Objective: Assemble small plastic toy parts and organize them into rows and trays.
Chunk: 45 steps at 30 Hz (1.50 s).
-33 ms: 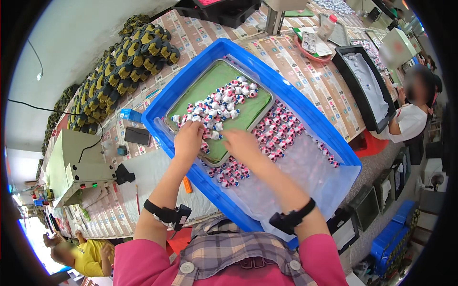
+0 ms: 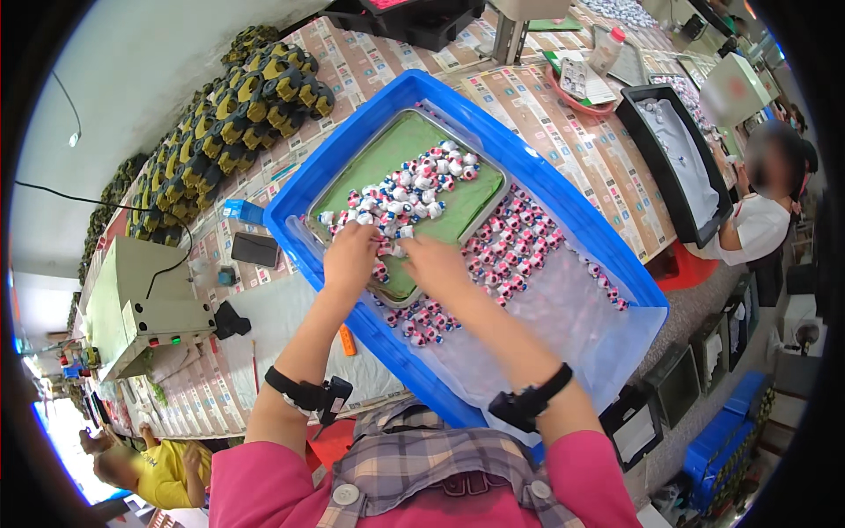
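A: Starting with the head view, the only one we have: we find both hands down on the near end of the green tray (image 2: 400,158), which sits inside the blue bin (image 2: 563,198). The left hand (image 2: 349,257) is curled over a clump of the small pink-and-white pieces (image 2: 414,189); the right hand (image 2: 437,266) lies just beside it, fingers bent onto the same clump. Whether either hand is actually clamped on a piece, we cannot tell; the fingertips are under the knuckles.

B: Risks, as we judge them?

A: The tray rests tilted on loose pieces and on the clear liner (image 2: 572,308). Pressing on its near edge could tip it and slide the sorted pieces off into the loose ones. The pieces look small and rounded, so a sweep of either hand could roll some over the low rim. The hands are close together and could knock each other's pickings.

B: Hidden or unclear?

A: The palms and whatever lies under them. The pieces are too small for us to make out their form. The bin's near corner is cut off by the person's forearms and chest. The yellow-and-black items (image 2: 238,106) on the table (image 2: 563,132) blur toward the rim.
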Motion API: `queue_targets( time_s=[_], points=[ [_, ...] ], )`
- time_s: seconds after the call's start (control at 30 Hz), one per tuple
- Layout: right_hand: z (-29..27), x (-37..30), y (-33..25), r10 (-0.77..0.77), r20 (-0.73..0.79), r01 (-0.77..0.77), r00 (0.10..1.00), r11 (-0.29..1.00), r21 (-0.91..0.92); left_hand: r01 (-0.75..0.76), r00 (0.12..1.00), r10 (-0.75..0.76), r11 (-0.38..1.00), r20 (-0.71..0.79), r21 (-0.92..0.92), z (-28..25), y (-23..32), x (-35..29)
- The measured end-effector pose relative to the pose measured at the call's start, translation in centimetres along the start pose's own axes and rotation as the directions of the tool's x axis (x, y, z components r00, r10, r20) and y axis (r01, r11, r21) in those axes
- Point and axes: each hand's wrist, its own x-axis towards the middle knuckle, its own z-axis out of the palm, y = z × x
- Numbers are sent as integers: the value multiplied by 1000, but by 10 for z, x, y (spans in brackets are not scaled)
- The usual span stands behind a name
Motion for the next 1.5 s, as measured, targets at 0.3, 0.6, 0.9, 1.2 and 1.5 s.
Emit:
queue_targets(
  time_s=[0.3, 0.6, 0.9, 1.2, 1.5],
  points=[
    [37, 8, 4, -50, -149, 20, 988, 981, -195, -350, 935, 337, 832, 109, 430, 15, -1, -8],
    [-46, -68, 39, 414, -204, -257, 887, 809, 529, -363, 932, 347, 865, 110, 346, 19, -4, -21],
    [-1, -167, 30, 527, 12, -472, 850, 751, 461, -281, 959, 279, 919, 48, 275, 26, 12, -21],
    [5, -160, 23, 273, -186, -273, 944, 962, 26, -616, 658, 687, 726, 308, -304, 42, 82, -75],
    [5, -161, 31, 245, -289, -240, 925, 969, 56, -848, 418, 855, 488, 307, -206, 78, 80, -79]
  ],
)
